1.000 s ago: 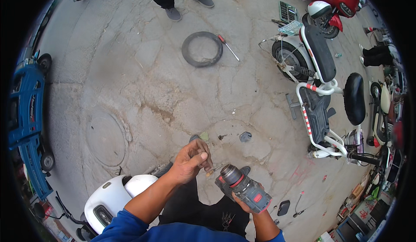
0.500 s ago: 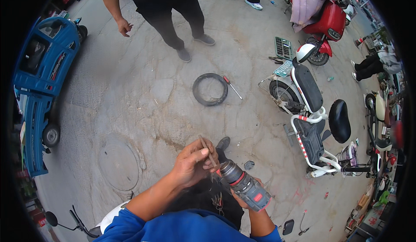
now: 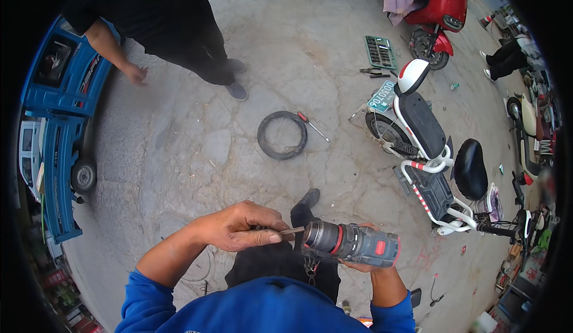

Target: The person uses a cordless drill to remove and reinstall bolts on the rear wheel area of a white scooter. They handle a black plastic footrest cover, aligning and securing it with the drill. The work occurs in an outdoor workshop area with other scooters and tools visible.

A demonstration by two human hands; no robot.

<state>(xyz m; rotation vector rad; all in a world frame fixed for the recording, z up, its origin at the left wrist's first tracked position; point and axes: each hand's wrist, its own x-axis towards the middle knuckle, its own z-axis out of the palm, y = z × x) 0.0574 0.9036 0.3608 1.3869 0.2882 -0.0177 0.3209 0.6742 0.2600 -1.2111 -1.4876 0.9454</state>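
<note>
My right hand grips a grey-and-black cordless drill with red accents, mostly from behind and beneath its body. The drill lies nearly level, its chuck pointing left. Between thumb and fingers of my left hand is a thin brownish rod; whether it is a drill bit I cannot make out. Its right end meets the chuck's front. Ahead on the ground lies a black tire, and a red-handled screwdriver rests beside its right edge.
A person in black stands ahead to the left, near a blue three-wheeled truck. On the right stands a white electric scooter. Beyond it are a green tool case, pliers and a red scooter.
The drill has swung from a slant to nearly level and moved slightly right. My left hand has shifted left and turned, bringing the rod nearly level. The person in black has moved left.
</note>
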